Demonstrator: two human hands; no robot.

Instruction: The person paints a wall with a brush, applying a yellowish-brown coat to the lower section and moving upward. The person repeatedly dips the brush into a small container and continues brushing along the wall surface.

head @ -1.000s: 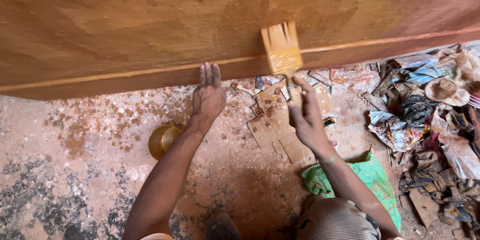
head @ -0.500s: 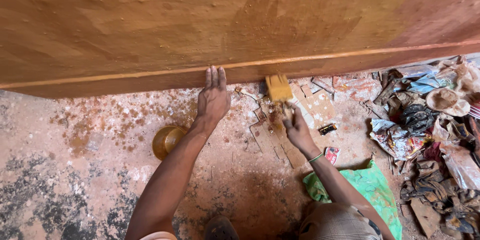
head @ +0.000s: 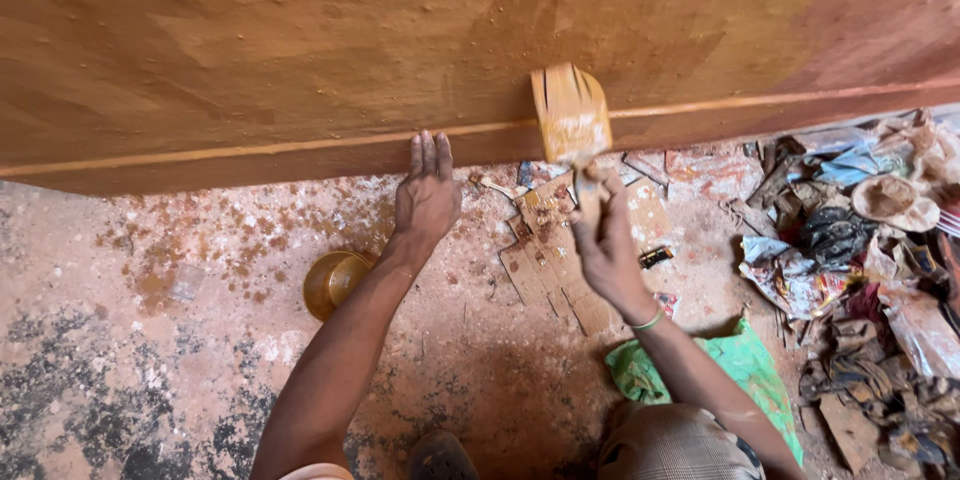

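The right hand (head: pixel 610 250) has its fingers (head: pixel 592 238) closed around the handle of a wide paintbrush (head: pixel 570 115), whose bristles lie against the ochre wall (head: pixel 300 30) just above a pale stripe (head: pixel 250 148); the handle is mostly hidden in the grip. The left hand (head: pixel 427 198) is open, fingers straight and together, fingertips touching the wall's base. A brass bowl (head: pixel 335 282) sits on the floor (head: pixel 150 360) near the left forearm. Rubbish (head: pixel 860 240) at right is hard to make out.

A round brass-coloured metal bowl (head: pixel 335 283) sits on the paint-spattered concrete floor (head: pixel 150 370) near the wall's base. A crumpled green plastic bag (head: pixel 735 365) lies toward the floor's right edge, beside a heap of rags and scraps (head: pixel 870 270).
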